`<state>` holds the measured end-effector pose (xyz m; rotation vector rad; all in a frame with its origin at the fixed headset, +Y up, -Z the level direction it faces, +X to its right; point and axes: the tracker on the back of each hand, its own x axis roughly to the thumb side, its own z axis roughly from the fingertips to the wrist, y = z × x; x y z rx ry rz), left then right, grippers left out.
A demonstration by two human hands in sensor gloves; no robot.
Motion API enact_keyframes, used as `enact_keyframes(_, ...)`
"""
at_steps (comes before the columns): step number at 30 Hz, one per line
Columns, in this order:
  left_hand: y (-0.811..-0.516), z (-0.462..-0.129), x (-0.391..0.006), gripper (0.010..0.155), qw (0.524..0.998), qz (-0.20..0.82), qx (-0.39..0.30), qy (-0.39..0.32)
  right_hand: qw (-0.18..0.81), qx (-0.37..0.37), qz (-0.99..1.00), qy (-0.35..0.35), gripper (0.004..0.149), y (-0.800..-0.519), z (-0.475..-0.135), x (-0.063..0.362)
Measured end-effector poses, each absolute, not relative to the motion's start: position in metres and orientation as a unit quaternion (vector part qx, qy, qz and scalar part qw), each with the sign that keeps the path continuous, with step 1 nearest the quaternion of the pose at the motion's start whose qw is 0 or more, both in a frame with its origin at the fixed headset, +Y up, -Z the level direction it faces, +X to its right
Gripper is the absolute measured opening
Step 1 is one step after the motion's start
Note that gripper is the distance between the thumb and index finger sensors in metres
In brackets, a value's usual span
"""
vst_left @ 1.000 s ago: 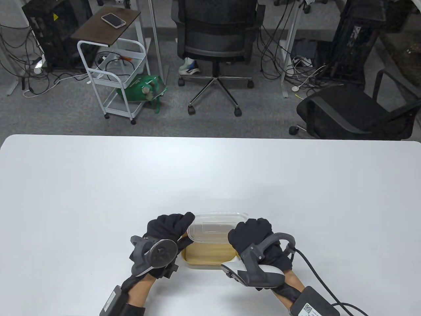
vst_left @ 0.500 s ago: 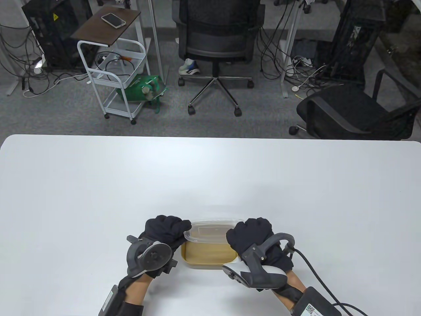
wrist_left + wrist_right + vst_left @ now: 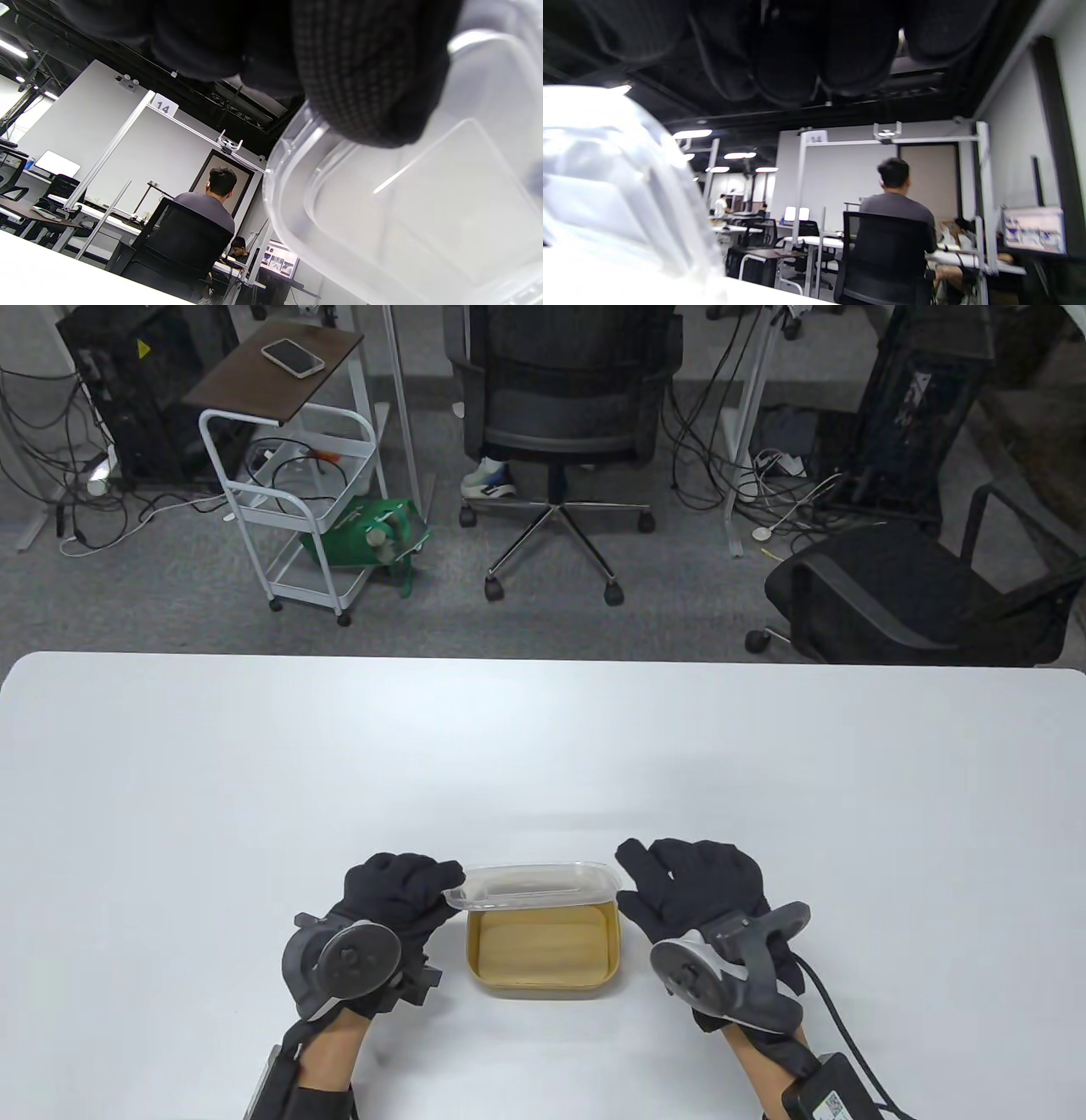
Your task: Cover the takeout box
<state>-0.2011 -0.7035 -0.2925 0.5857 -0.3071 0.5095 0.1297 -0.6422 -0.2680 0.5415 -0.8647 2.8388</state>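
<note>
- Fingers point(image 3: 433, 875) of the left hand point(image 3: 390, 899) pinch the left edge of the clear lid point(image 3: 539, 882), holding it tilted over the far side of the takeout box point(image 3: 543, 950).
- Right hand point(image 3: 700, 882) sits just right of the box, its fingers point(image 3: 636, 857) spread and apart from the lid.
- Takeout box, tan inside, sits on the white counter point(image 3: 543, 746) near its front edge, its front part uncovered.
</note>
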Motion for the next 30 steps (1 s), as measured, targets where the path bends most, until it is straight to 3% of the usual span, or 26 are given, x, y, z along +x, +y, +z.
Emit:
enact_keyframes(5,-0.697,-0.287,-0.206,0.042,0.911,0.251,0.292,-0.152,0.100,0.127,0.949,-0.271,0.055,-0.671,-0.276,0.154)
enact_keyframes(13,-0.697,-0.284,-0.205,0.042,0.909,0.261,0.278,-0.169,0.081,0.123,0.977,-0.156,0.058,-0.729,-0.291,0.153)
enact_keyframes(19,-0.698,-0.289,-0.208,0.042,0.912,0.282,0.232,-0.187,0.088,0.107,0.983,-0.120,0.059,-0.740,-0.302,0.161)
enact_keyframes(30,-0.705,-0.298,-0.208,0.045,0.865,0.437,0.140,-0.202,0.090,0.102,0.986,-0.093,0.061,-0.747,-0.308,0.164)
